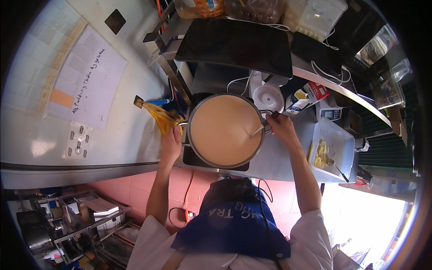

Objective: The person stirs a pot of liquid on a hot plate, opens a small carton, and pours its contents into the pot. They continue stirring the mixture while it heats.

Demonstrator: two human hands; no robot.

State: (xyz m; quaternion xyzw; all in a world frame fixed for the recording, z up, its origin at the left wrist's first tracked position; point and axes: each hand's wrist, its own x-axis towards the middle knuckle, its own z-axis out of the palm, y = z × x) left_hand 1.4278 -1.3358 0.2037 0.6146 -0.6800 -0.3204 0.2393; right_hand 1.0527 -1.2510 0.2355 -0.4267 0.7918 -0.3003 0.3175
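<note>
A large round metal pot (225, 131) full of light tan liquid stands on a black cooktop (239, 167). My left hand (172, 143) is at the pot's left side handle, beside a hanging yellow cloth (162, 121); its fingers are partly hidden, but they look closed around the handle. In my right hand (280, 127), by the right side handle, is the dark handle of a utensil (259, 130). The utensil slants down into the liquid near the pot's right wall, and its lower end is hidden under the surface.
Behind the pot stand a white scale-like device (268, 99) and opened milk cartons (297, 101). A translucent tub (337, 148) with yellow pieces and a utensil sits at right. A dark flat panel (236, 47) lies on the shelf above. A white appliance surface (135, 77) bounds the left.
</note>
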